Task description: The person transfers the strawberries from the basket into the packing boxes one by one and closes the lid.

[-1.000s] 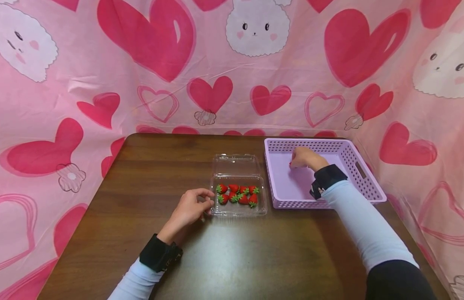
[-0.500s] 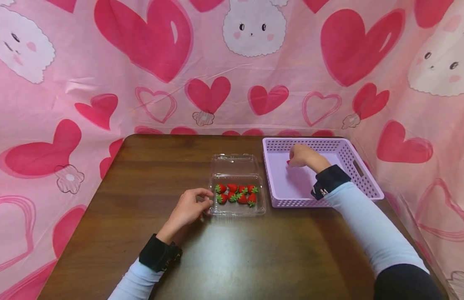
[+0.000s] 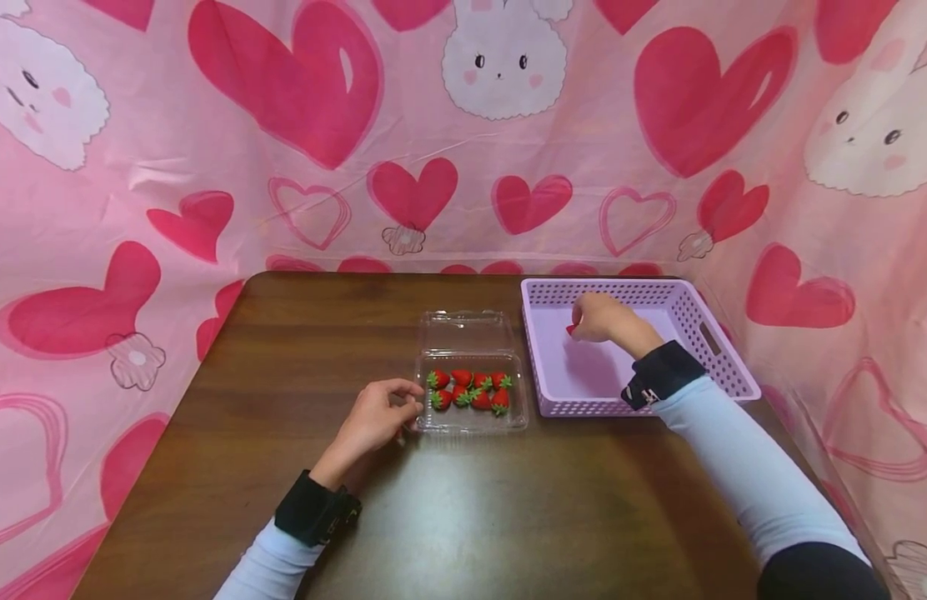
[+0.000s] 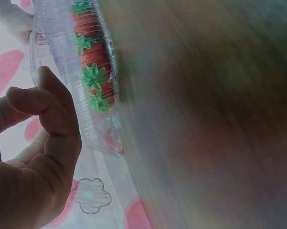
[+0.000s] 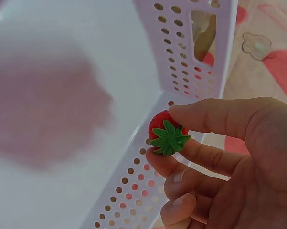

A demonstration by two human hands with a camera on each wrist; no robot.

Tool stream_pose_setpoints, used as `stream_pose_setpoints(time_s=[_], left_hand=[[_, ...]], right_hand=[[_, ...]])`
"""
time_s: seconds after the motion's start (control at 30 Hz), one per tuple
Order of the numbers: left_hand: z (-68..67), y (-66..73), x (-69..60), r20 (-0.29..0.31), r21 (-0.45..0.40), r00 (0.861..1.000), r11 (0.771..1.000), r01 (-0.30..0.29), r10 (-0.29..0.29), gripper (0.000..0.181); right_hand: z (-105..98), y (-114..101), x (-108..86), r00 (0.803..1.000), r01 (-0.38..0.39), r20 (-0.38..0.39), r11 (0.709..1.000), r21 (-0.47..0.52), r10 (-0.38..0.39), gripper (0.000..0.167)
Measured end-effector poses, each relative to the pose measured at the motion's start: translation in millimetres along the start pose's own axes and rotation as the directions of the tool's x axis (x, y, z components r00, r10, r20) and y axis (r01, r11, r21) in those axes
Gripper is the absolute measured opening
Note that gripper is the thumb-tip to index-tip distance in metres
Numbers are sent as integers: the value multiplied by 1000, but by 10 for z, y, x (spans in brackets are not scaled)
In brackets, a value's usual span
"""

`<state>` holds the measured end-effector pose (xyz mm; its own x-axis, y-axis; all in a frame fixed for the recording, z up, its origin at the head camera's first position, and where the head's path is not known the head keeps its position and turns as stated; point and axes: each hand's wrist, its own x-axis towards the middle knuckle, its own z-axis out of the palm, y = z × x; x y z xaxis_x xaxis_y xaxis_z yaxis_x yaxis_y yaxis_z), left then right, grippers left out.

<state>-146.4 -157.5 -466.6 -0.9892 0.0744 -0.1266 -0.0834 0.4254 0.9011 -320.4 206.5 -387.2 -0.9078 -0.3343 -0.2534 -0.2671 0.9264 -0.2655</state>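
Observation:
Over the lilac basket (image 3: 576,398), my right hand (image 3: 604,318) pinches a red strawberry (image 5: 167,133) between thumb and fingers. In the right wrist view its green leaves face the camera, while in the head view only a bit of red shows under the fingers. My left hand (image 3: 377,414) rests at the left edge of a clear plastic clamshell container (image 3: 471,427), fingertips at its side wall. The container's lid (image 3: 466,332) is folded back. Inside lie several strawberries (image 3: 469,389) in two rows, their leaves pointing various ways.
The basket has perforated walls and a handle slot (image 3: 710,337) on its right side; it stands right of the container on a brown wooden table (image 3: 463,508). A pink cloth (image 3: 433,125) with hearts and rabbits hangs behind and along the sides.
My right hand, with the strawberry, has shifted slightly left over the basket. The view has drifted a little. My left hand stays at the container's edge.

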Motion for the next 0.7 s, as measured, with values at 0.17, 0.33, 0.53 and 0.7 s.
stream_pose_setpoints(time_s=[0.17,0.33,0.53,0.7], left_hand=[[0,-1,-5,3,1,1000,1000,0,0,19],[-3,13,-10,4,4,1000,1000,5,-5,20],[-1,14,-8,2,-2,1000,1000,12,-12,21],[2,19,-5,1,0,1000,1000,12,-12,20]], right_hand=[[21,-44,-56,999,32,-31,999,-36,-33,21],[60,-86,-94,999,27,-44,999,-34,-29,22],[104,-131,-128,996,59,-69,998,-31,-61,20],[115,-157,-166,996,61,-71,998,-21,-62,22]])
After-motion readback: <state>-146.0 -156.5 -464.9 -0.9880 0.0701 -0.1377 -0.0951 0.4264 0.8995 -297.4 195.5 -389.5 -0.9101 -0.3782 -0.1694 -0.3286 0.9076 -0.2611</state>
